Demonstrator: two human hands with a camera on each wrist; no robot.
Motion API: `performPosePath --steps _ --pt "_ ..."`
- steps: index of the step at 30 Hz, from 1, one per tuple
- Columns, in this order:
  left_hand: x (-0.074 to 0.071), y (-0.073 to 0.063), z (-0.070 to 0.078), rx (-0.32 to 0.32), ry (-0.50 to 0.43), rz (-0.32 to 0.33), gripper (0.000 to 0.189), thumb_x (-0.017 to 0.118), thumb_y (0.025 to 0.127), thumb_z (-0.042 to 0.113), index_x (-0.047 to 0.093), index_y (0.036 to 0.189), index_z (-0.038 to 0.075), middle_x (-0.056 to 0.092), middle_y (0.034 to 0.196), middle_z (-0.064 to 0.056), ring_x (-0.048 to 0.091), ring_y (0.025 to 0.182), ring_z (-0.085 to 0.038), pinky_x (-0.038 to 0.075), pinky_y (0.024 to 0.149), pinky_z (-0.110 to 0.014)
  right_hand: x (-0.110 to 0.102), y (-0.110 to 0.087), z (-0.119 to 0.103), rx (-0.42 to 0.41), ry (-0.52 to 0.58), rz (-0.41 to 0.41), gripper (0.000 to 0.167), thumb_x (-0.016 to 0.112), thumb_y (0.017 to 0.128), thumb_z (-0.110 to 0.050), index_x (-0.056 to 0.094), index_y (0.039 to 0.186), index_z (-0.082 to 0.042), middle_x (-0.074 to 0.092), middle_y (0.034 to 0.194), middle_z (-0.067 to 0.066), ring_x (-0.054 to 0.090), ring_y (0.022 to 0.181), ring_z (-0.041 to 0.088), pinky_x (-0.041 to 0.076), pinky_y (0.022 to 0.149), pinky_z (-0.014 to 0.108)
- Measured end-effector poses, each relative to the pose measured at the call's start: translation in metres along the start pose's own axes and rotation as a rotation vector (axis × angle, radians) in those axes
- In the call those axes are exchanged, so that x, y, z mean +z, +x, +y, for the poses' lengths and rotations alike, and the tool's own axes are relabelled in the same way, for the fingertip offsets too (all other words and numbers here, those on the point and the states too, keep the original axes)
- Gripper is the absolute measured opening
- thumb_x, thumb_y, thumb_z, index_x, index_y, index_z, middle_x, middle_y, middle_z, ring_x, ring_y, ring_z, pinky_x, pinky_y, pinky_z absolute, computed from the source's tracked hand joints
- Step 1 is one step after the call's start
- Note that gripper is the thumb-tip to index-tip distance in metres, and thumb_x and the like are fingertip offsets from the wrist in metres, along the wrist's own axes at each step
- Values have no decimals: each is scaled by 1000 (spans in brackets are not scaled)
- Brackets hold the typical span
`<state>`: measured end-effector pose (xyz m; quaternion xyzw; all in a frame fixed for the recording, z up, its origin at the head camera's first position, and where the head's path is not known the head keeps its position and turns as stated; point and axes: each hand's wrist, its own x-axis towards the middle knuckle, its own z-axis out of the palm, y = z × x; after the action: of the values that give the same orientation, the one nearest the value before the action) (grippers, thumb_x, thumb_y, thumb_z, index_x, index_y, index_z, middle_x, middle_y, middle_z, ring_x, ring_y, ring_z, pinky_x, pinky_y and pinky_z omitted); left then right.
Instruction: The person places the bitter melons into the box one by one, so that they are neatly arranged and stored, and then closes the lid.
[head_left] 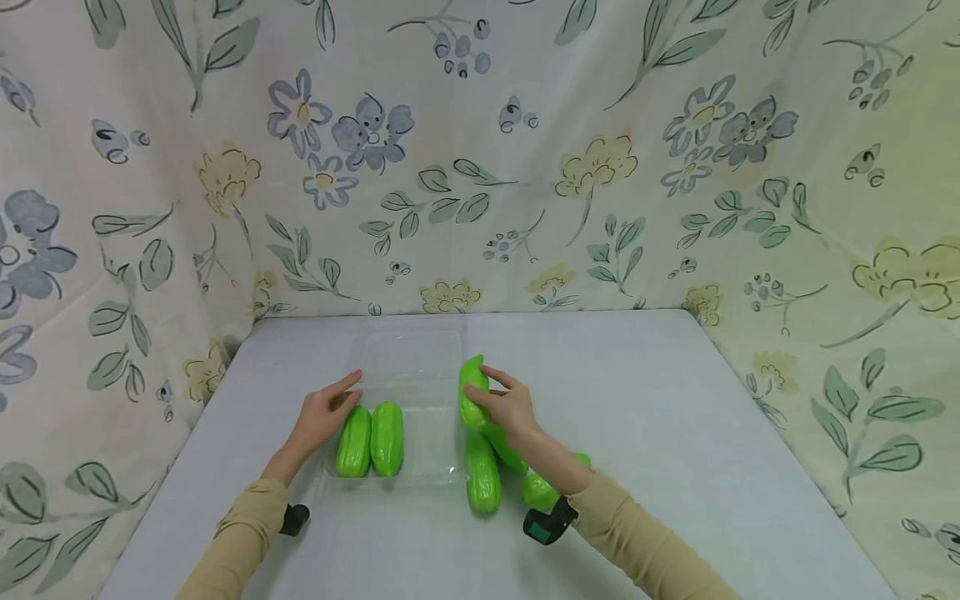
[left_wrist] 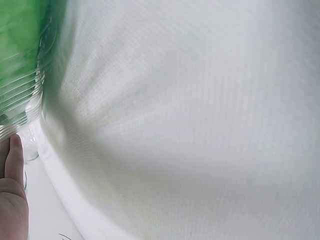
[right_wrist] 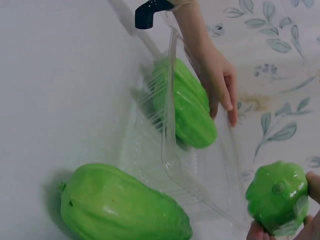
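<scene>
My right hand (head_left: 508, 407) grips an elongated, ribbed green fruit (head_left: 472, 393) between thumb and fingers, above the right edge of a clear plastic container (head_left: 431, 446). Seen end-on in the right wrist view, this held fruit (right_wrist: 277, 195) shows its stem end. Two similar fruits (head_left: 387, 439) lie side by side in the container's left half. At the left edge, near the fold between base and opened lid (head_left: 412, 354), my left hand (head_left: 322, 414) touches the container with fairly straight fingers. In the left wrist view only some left fingers (left_wrist: 15, 160) appear.
Right of the container lie more green fruits: one lengthwise (head_left: 482, 475), one slanted (head_left: 508, 454), and others (head_left: 542, 493) partly hidden by my right forearm. Everything rests on a white table (head_left: 637, 400). A floral curtain (head_left: 480, 167) hangs behind and at both sides.
</scene>
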<state>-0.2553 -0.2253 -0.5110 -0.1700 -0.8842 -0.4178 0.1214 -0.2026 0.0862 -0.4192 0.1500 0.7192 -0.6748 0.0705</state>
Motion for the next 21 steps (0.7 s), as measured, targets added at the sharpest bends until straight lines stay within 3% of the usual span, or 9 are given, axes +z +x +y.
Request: performPosePath --steps 8,21 --pt "-1 0 2 -6 -11 -8 41 56 96 19 53 133 2 57 132 -16 67 101 -32 47 70 -16 12 -5 3 -11 32 -17 53 76 82 -20 58 131 -14 61 106 15 59 80 14 47 62 22" --pt "-1 -1 4 -14 15 -10 41 56 97 20 53 134 3 58 131 -16 67 102 -31 50 76 -19 27 -3 7 -15 29 -27 54 76 81 -20 58 131 -13 64 103 15 59 74 11 46 59 21"
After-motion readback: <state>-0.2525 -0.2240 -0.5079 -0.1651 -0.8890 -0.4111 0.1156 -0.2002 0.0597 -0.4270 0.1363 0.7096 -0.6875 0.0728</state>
